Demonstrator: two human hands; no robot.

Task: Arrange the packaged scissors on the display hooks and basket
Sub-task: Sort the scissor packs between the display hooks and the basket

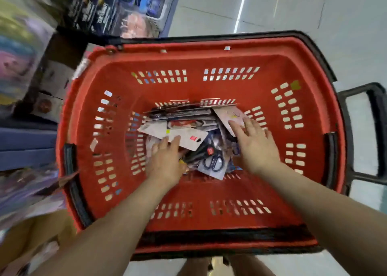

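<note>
– Under the red basket (209, 62), what is there?
– A pale tiled floor (345, 24), which shows beyond the basket's far rim and off its right side. The basket itself is the biggest thing in view, a slotted plastic tub seen from straight above.
– And to the left of the basket?
– Shelves (27, 141) of goods, too blurred to name. On the basket's right side a black handle (356, 89) sticks out.
– Where are the packaged scissors (188, 118)?
– All on the basket's floor, in a loose overlapping heap towards its far wall. None is outside the basket.
– The hands?
– Both reach down inside the basket from its near rim. The right hand (257, 148) lies on the right side of the heap, its fingers (249, 125) straight and spread, flat on a pale card pack. The left hand (165, 162) is on the heap's left side, its fingers (174, 140) straight and close together, their tips resting on a white card pack (188, 138). I cannot tell where its thumb is.
– Anything between the hands?
– A pack with blue-handled scissors (213, 162), at the near edge of the heap, touched by neither hand.
</note>
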